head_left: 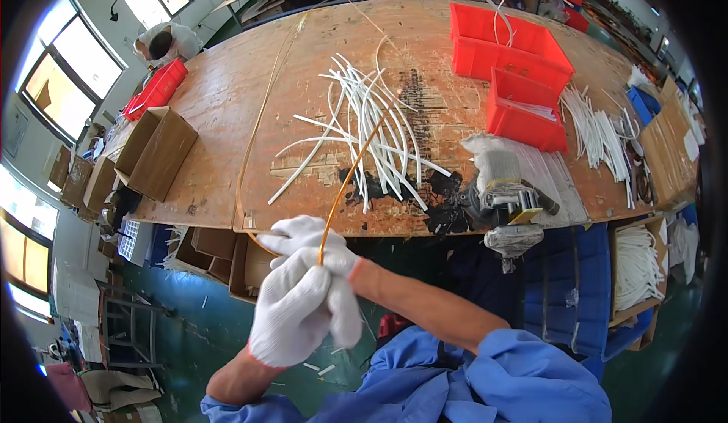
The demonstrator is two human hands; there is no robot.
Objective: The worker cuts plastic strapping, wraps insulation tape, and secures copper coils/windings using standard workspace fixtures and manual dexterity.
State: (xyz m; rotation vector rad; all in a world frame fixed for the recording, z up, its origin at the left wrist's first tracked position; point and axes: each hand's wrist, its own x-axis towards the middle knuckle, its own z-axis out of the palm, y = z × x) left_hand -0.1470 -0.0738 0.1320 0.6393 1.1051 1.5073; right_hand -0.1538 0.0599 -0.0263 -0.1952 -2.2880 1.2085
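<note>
orange cable rises from my left hand, fingers pinching it; from here i cannot tell if the right hand grips.

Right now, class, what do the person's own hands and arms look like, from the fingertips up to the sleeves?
The left hand and right hand wear matching white knitted gloves, with a thin reddish edge at the wrist. The forearms are bare, and above them come loose, creased blue sleeves.
</note>
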